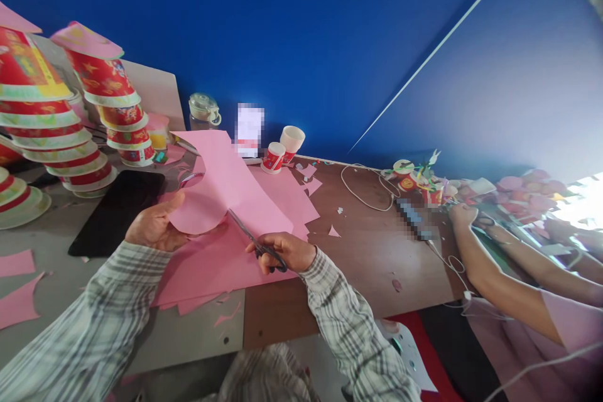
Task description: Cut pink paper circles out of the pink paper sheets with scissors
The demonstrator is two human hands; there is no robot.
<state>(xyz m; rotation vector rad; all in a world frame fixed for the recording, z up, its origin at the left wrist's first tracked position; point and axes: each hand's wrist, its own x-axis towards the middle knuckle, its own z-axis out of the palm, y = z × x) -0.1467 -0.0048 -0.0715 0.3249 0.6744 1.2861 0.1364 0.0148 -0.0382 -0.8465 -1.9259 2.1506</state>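
My left hand [154,224] grips the rounded edge of a pink paper sheet [249,185], thumb on top. The sheet is partly cut, with a curved piece hanging at the left and a wide strip rising to the back. In my right hand [287,252] is a pair of dark-handled scissors [257,244], fingers wrapped round the handles. The blades point up and left, their tips at the cut in the paper. Underneath lie more pink sheets [211,270] on the table.
Towers of stacked red paper cups [125,116] stand at the left, near a black tablet [117,213]. Behind are a clear lidded bottle [203,110], a lit phone [249,129] and two cups [273,158]. Pink scraps [334,232] lie about. A co-worker's arms [499,276] reach in at right.
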